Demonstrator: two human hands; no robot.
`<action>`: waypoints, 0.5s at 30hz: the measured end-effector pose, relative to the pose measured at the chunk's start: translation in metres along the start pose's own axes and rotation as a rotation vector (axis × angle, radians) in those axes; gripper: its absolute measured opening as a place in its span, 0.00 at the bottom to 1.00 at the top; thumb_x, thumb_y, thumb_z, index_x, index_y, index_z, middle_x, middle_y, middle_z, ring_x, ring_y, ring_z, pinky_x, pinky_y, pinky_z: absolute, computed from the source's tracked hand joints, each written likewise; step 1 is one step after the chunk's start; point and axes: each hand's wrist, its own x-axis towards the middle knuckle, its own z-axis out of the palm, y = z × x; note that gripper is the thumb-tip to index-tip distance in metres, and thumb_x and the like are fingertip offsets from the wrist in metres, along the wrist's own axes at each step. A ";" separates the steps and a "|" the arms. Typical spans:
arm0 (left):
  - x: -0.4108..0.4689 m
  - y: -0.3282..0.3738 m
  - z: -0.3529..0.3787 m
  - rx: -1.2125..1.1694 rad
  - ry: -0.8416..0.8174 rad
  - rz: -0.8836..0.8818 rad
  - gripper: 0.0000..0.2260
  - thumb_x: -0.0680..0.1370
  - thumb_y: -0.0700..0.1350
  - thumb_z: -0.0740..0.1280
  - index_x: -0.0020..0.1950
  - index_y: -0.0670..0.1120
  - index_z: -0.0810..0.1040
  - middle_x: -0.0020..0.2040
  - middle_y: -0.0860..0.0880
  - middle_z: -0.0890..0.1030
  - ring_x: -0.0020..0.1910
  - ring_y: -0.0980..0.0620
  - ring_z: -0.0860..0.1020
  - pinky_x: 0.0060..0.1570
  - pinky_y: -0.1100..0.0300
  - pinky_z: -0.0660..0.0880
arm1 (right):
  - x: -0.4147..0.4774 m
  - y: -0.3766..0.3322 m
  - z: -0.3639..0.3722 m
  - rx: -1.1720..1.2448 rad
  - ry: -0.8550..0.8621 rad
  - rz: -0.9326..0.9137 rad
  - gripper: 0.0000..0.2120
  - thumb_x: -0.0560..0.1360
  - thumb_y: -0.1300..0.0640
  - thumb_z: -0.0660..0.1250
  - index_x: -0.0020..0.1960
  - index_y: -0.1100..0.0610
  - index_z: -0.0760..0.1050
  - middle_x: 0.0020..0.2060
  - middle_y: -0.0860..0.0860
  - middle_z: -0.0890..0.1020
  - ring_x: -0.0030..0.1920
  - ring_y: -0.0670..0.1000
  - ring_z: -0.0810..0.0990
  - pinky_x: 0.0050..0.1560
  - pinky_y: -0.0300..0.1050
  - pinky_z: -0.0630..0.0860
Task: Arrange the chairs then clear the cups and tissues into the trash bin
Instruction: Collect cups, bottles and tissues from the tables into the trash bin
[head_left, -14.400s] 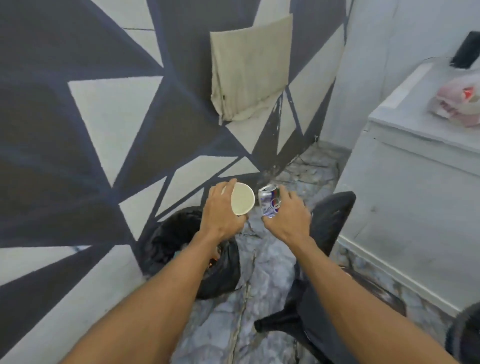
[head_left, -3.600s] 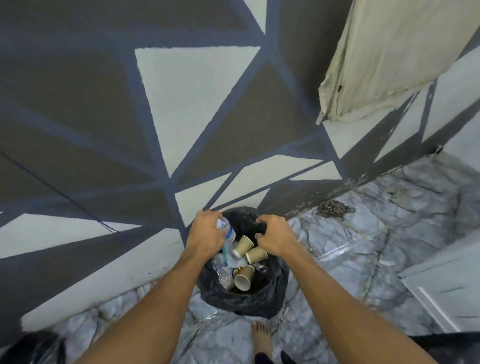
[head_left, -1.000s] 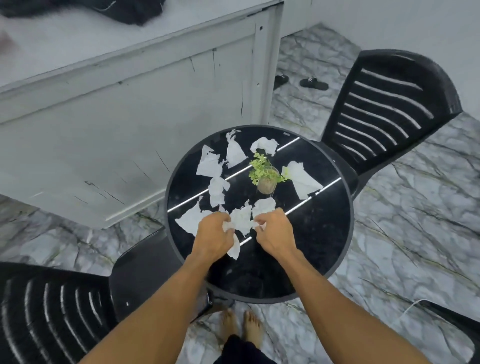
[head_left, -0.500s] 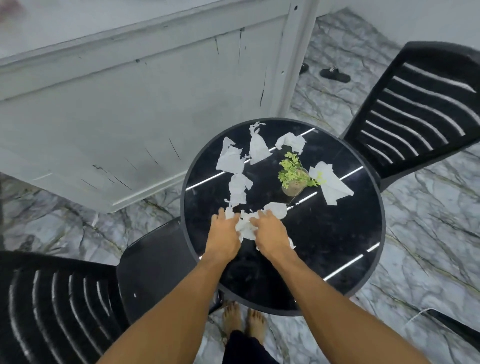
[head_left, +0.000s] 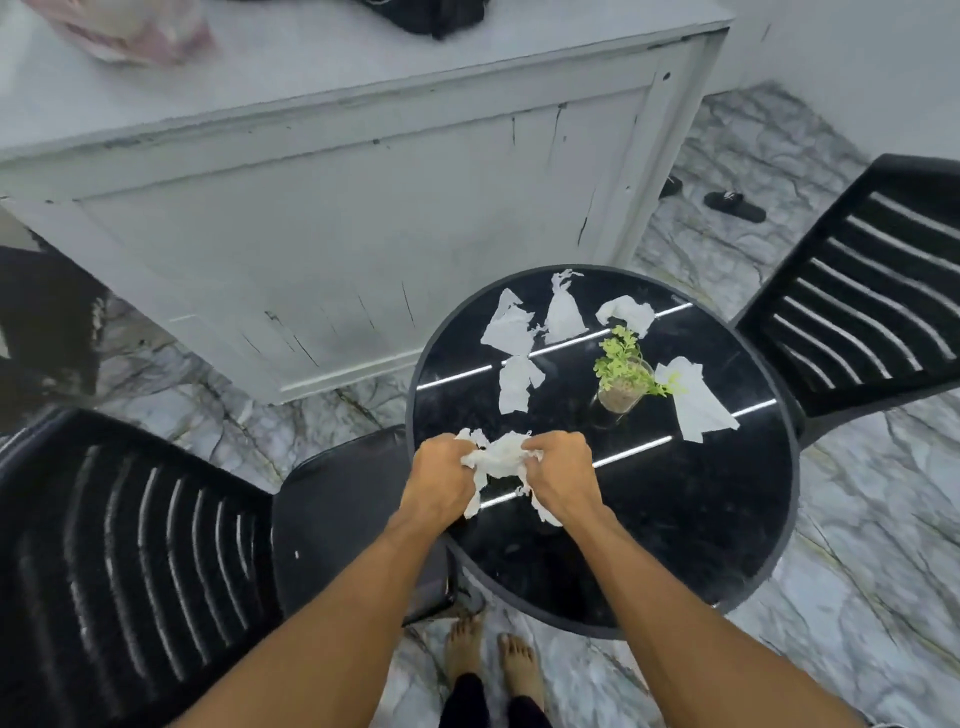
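Where the marbled floor (head_left: 857, 519) runs out to pale walls, a long white counter (head_left: 322, 208) fills the far left, with a pinkish bag (head_left: 130, 26) and a dark item (head_left: 431, 15) on top, both blurred. A black slatted chair (head_left: 119, 545) stands near left, its seat tucked against the round black table (head_left: 675, 519); a second chair (head_left: 862, 301) stands far right, touching the table's right edge. Two dark sandals (head_left: 732, 205) lie on the floor past the counter's corner. On the table, a small potted plant (head_left: 621, 376) sits right of centre. Five loose tissues lie flat around it: three along the far edge (head_left: 563, 312), one left of the plant (head_left: 517, 384), one just right of it (head_left: 693, 402). Both arms reach forward from the near edge, hands side by side over the table's near-left part. The left hand (head_left: 441, 480) and right hand (head_left: 563, 478) are curled shut on one crumpled tissue wad (head_left: 501, 460) bunched between them, ends hanging down. Bare feet (head_left: 493, 660) show below.
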 end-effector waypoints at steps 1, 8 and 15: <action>-0.006 -0.003 -0.011 -0.026 0.039 -0.020 0.08 0.69 0.31 0.62 0.31 0.40 0.71 0.30 0.48 0.71 0.29 0.51 0.68 0.29 0.55 0.69 | -0.002 -0.010 -0.002 0.004 -0.012 -0.032 0.10 0.72 0.67 0.66 0.50 0.62 0.84 0.48 0.58 0.85 0.51 0.57 0.83 0.54 0.48 0.80; -0.076 -0.033 -0.124 -0.228 0.351 -0.173 0.10 0.68 0.31 0.60 0.28 0.42 0.69 0.27 0.46 0.72 0.25 0.57 0.65 0.25 0.63 0.63 | -0.032 -0.131 0.020 0.055 -0.137 -0.340 0.12 0.74 0.65 0.67 0.54 0.58 0.84 0.55 0.53 0.84 0.57 0.51 0.81 0.53 0.31 0.70; -0.198 -0.119 -0.254 -0.114 0.735 -0.335 0.05 0.70 0.35 0.66 0.36 0.41 0.80 0.36 0.48 0.82 0.34 0.54 0.75 0.38 0.52 0.76 | -0.123 -0.296 0.104 0.127 -0.281 -0.686 0.12 0.72 0.63 0.69 0.54 0.57 0.84 0.55 0.52 0.85 0.56 0.48 0.81 0.49 0.21 0.64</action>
